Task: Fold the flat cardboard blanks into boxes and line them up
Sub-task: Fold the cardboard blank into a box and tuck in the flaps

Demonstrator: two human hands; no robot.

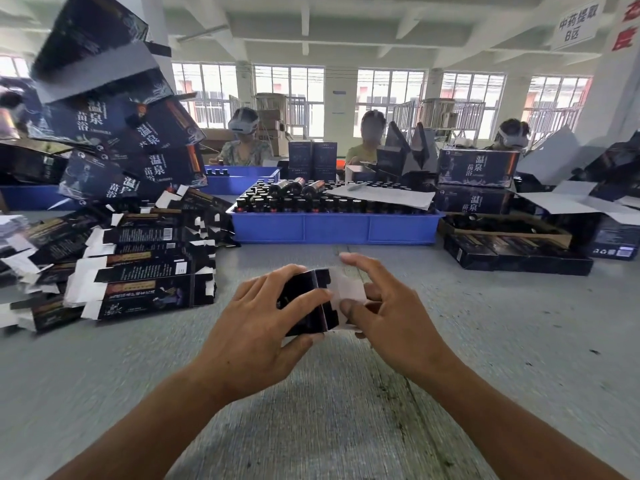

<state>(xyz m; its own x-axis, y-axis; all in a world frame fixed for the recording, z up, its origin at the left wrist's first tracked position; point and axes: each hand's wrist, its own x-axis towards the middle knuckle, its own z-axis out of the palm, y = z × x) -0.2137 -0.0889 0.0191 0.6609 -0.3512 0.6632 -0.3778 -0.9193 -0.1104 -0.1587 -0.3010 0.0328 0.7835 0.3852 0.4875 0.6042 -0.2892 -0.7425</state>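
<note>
Both bare forearms reached forward from the bottom corners and converged at mid-frame. Left hand (263, 317) lay palm down, fingers curled over the top of a box (304, 306), thumb pressed along the near lower edge. Right hand (384, 306) sat just beside, wrist bent inward, index finger raised and extended above a pale flap (346, 289), thumb tip set against that flap, remaining fingers loosely curled behind.

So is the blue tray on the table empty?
No, the blue tray is packed with rows of small dark bottles, and a sheet of paper lies over some.
</note>
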